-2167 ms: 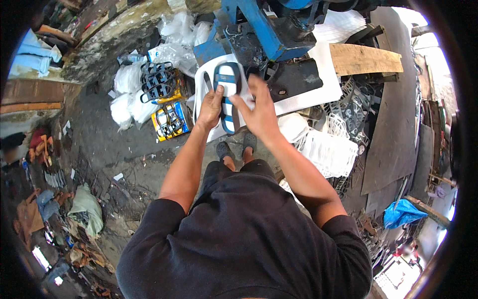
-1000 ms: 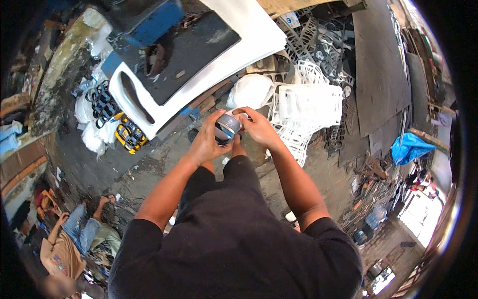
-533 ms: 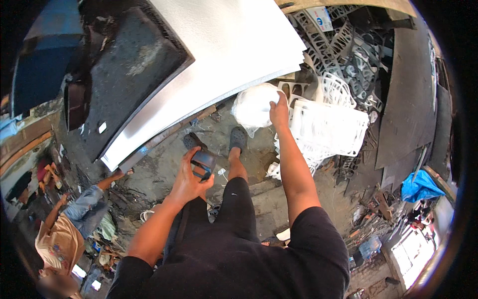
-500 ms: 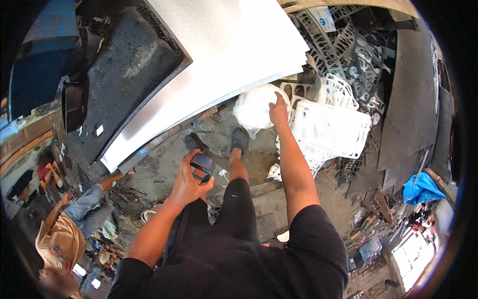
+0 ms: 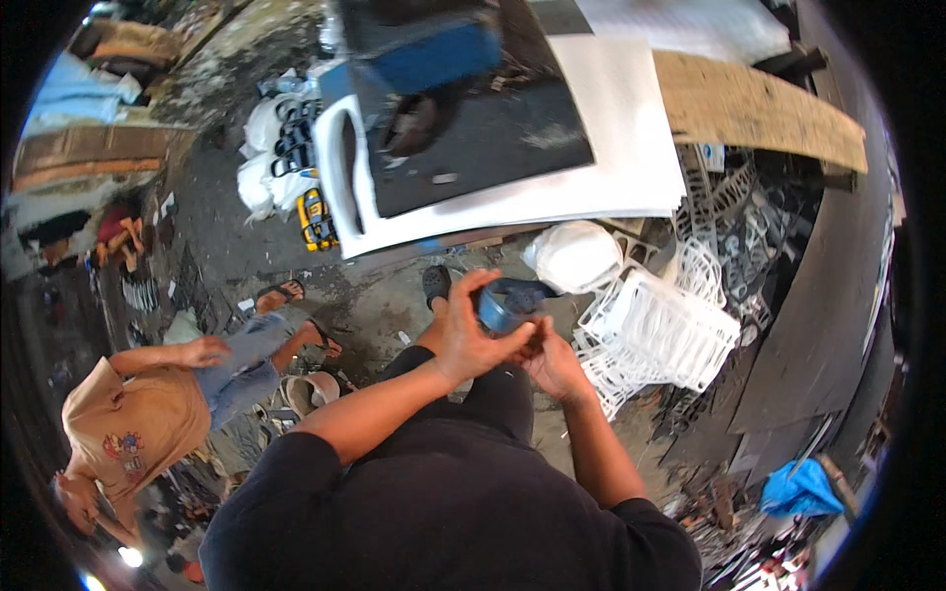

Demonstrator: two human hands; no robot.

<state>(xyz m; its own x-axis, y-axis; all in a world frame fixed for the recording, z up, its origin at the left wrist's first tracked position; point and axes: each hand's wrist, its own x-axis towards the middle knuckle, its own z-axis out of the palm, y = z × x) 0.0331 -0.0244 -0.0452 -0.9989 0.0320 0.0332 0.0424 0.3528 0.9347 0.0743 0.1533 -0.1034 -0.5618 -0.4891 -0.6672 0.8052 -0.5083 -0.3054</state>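
Observation:
My left hand (image 5: 473, 335) is curled around a dark blue and black curved band (image 5: 505, 307), which looks like a sandal strap. It is held in front of my body, above the floor. My right hand (image 5: 554, 362) is close beside it, fingertips pinched together near the band's lower edge; what they pinch is too small to make out. Just beyond the hands sits a rounded white bundle in clear plastic (image 5: 579, 258). White sheets with cut-out holes (image 5: 675, 330) lie to its right.
Ahead stands a stack of large white sheets (image 5: 631, 128) with a black sheet (image 5: 493, 148) on top. Yellow-and-black straps (image 5: 315, 219) lie at its left. Cut-out scraps (image 5: 739, 227) pile up on the right, beside dark boards (image 5: 808, 286). Another person (image 5: 148, 424) sits at left.
My right hand has left the white bundle and come back to the band in my left hand. The view has shifted left, showing more floor there.

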